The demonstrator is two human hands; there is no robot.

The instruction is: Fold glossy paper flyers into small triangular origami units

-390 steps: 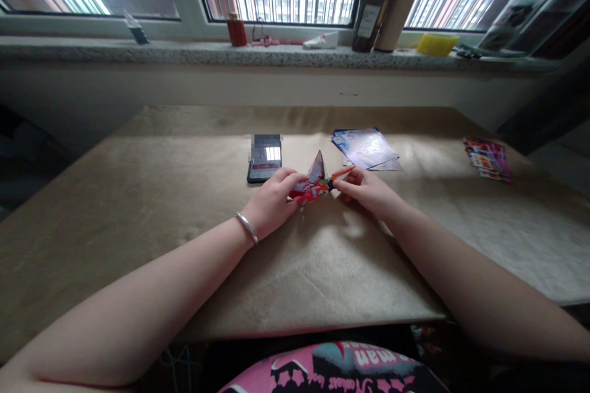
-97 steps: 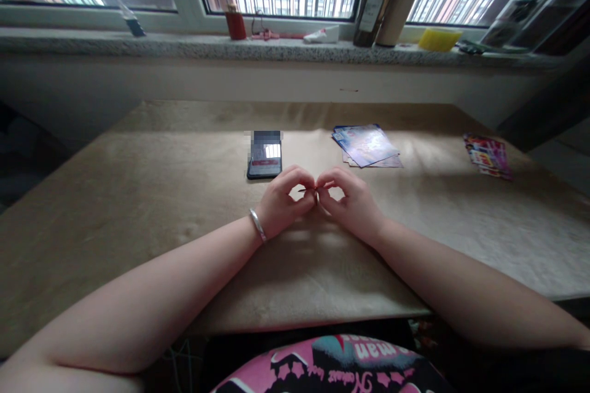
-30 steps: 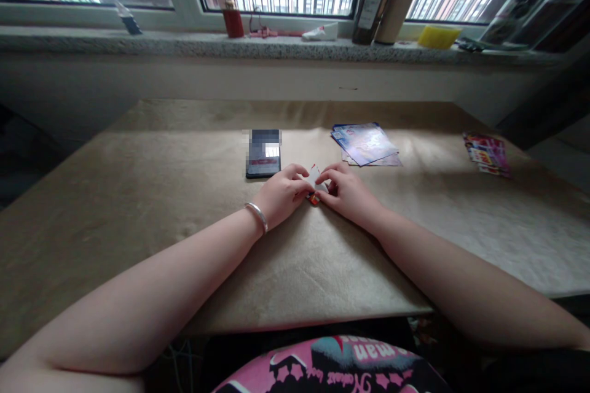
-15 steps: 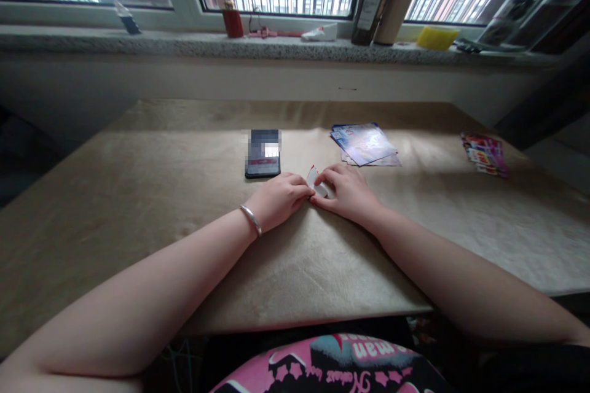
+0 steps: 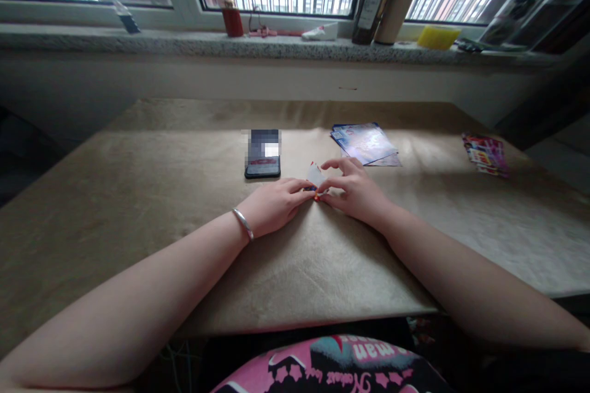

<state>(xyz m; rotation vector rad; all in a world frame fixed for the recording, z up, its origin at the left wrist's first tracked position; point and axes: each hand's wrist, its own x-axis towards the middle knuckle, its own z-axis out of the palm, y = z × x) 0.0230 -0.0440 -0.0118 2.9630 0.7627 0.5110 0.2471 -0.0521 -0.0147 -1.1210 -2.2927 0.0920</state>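
Observation:
A small piece of folded paper (image 5: 315, 175), white with red and blue patches, is between my two hands on the table. My left hand (image 5: 275, 202), with a silver bangle at the wrist, presses the paper's near left edge with its fingertips. From the other side, my right hand (image 5: 354, 189) pinches the near right edge between thumb and a finger, another finger raised and bent above. Beyond my left hand lies a phone (image 5: 262, 169), its screen partly blurred out. Past my right hand rests a stack of printed sheets (image 5: 369, 142), mostly blue and purple.
Colourful cards (image 5: 486, 153) lie fanned at the table's right side. The tan cloth-covered table (image 5: 184, 153) meets a wall under a stone sill (image 5: 175, 43). On the sill are a red container (image 5: 232, 21), a dark jar (image 5: 370, 12) and a yellow block (image 5: 437, 38).
The paper's near edge has been folded over, and its coloured side now shows beneath my fingertips. My left hand has shifted slightly left, and a finger of my right hand has lifted.

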